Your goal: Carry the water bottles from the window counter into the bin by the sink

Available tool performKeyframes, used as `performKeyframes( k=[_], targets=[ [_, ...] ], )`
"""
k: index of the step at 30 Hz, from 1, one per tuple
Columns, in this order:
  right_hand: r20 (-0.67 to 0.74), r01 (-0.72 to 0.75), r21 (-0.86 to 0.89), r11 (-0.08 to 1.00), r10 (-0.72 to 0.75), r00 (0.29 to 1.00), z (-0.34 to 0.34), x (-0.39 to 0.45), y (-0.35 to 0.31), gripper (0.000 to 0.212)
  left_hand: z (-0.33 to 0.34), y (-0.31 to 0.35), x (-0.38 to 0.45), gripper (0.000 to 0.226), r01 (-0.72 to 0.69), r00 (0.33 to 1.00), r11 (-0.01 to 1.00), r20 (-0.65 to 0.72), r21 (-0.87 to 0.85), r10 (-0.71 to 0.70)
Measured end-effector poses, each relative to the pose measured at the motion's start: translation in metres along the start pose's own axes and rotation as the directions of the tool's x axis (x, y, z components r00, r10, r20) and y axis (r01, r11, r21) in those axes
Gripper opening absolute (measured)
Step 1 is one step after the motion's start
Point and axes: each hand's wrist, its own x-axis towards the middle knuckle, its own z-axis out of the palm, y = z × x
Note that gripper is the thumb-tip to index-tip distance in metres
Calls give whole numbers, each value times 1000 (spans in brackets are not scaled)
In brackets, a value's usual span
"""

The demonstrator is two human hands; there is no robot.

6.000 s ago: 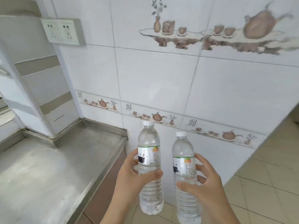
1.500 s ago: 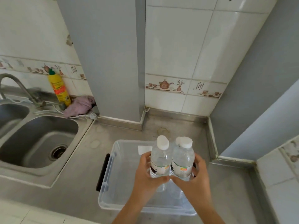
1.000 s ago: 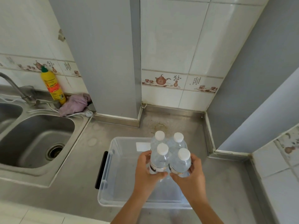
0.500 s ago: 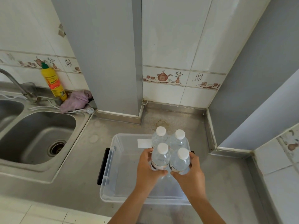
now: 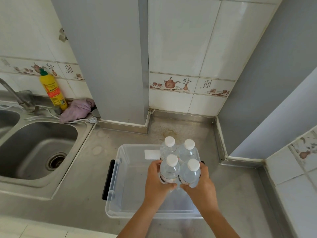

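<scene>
Left hand [image 5: 157, 179]: wrapped around the near-left clear plastic water bottle with white cap [image 5: 169, 170], fingers on its left side, thumb across the front.
Right hand [image 5: 200, 182]: wrapped around the near-right clear white-capped bottle [image 5: 191, 174], which touches the left one.
Held bottles: upright, inside the clear plastic bin with black handles [image 5: 118, 179], right half.
Rear bottles: two more white-capped bottles [image 5: 178, 150] upright just behind, ungripped.
Bin: on the steel counter [image 5: 85, 200], right of the steel sink [image 5: 37, 148].
</scene>
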Motion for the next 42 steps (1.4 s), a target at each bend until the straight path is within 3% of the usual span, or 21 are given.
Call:
performKeyframes(
  k=[7,12,16,20,26,32,37,42],
  targets=[
    [2,-20,203,979,20,1000,-9,-2,-8,87,0,2,-3,87,-70,998,997,-9,-41,70],
    [-10,29,145,989,-28,1000,-20,-10,-7,88,-4,12,-11,78,-154,988,987,-24,-40,153],
    [-47,124,-14,992,-125,991,-41,-19,-13,64,-14,32,-25,61,-293,955,956,-48,22,294],
    [-95,187,-107,977,-197,976,-64,-33,-17,44,-19,67,-36,42,-537,834,817,-11,209,551],
    [-235,165,-201,966,-211,949,-95,-76,-4,41,4,87,-65,33,-745,643,528,231,407,730],
    [-395,3,-336,942,-144,907,-133,-159,33,42,51,76,-119,42,-840,529,363,460,402,713],
    [-532,-254,-394,883,6,847,-163,-265,78,52,97,70,-195,57,-920,392,261,644,293,657],
    [-691,-496,-337,801,148,708,-178,-396,112,60,131,59,-310,62,-974,217,176,781,139,585]
  ],
)
